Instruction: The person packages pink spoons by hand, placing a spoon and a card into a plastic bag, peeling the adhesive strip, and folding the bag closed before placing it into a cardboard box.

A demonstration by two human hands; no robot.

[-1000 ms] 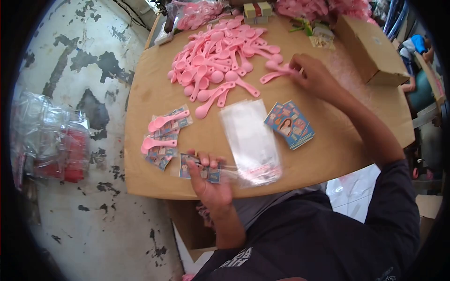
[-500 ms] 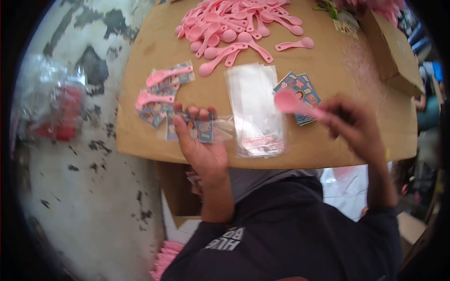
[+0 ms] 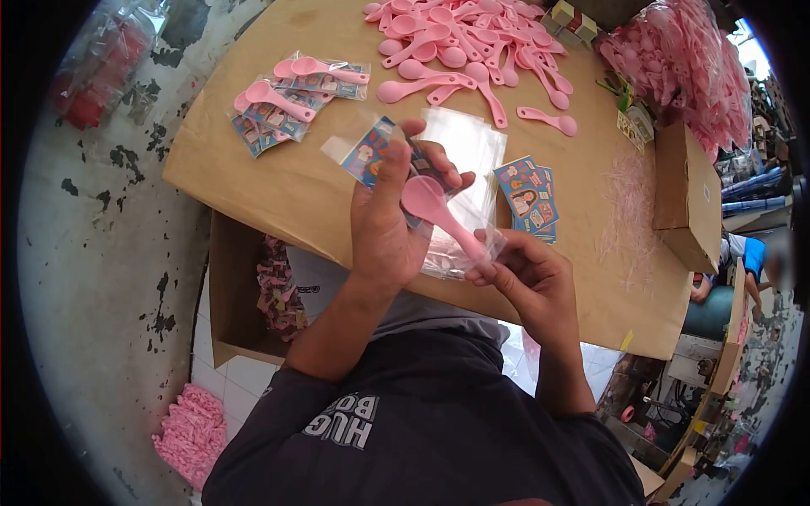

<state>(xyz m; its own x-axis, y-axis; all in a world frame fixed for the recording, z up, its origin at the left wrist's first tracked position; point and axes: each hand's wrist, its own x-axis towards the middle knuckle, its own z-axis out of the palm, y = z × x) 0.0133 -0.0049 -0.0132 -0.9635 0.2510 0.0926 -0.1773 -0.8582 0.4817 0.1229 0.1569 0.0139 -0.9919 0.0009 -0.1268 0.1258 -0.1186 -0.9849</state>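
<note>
My left hand (image 3: 384,228) is closed on a clear plastic bag (image 3: 340,152) with a blue printed card (image 3: 369,158) inside. Over the left palm lies the bowl of a pink spoon (image 3: 424,199), bowl toward the card. My right hand (image 3: 540,282) pinches the end of the spoon's handle and the bag's clear edge beside it. Most of the spoon seems to be within the bag. Under the hands lies a stack of clear bags (image 3: 472,148), partly covered. A stack of printed cards (image 3: 527,198) sits to the right.
A heap of pink spoons (image 3: 472,38) covers the table's far side. Bagged spoons with cards (image 3: 283,101) lie at the left. An open cardboard box (image 3: 682,198) stands at the right edge, near a large bag of spoons (image 3: 675,72). Another person (image 3: 751,253) is at far right.
My right hand has brought the spoon leftward from above the cards to the bag in my left hand. The spoon's bowl now reaches the left palm. The view has turned and shifted.
</note>
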